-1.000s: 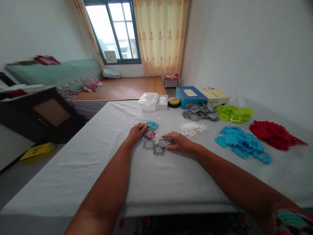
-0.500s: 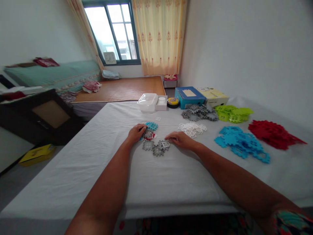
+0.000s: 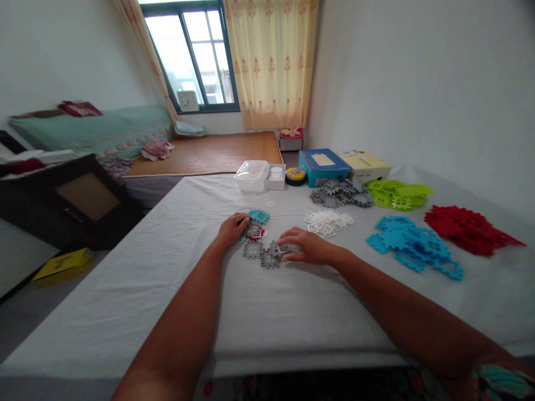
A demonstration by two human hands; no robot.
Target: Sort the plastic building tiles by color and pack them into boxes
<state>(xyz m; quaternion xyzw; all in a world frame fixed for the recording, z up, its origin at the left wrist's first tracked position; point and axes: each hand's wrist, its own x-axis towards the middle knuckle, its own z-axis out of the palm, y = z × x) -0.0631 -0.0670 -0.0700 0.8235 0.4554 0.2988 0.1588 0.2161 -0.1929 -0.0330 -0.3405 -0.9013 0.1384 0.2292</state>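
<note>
My left hand [image 3: 234,228] is closed at the left edge of a small joined cluster of interlocking plastic pieces [image 3: 253,229] in blue, grey, red and white. Its fingertips grip the cluster's side and hide part of it. Nearer to me lie grey notched tiles [image 3: 271,258]. On the right one rests a white window-grid piece [image 3: 283,249]. Thumb and fingers apart, my right hand [image 3: 309,247] reaches over that piece from the right, partly covering it. A single white frame [image 3: 270,204] lies flat beyond the cluster.
Loose piles of white frames [image 3: 330,222], grey tiles [image 3: 340,193], lime tiles [image 3: 399,194], blue tiles [image 3: 412,242] and red tiles [image 3: 468,229] lie to the right on the white cloth [image 3: 167,278]. A clear plastic box [image 3: 252,176], a round tin [image 3: 296,176] and a blue box [image 3: 325,166] stand behind.
My right hand has moved slightly toward me and left, its fingers spreading from a pinch over the white window-grid piece. My left hand has stayed at the cluster.
</note>
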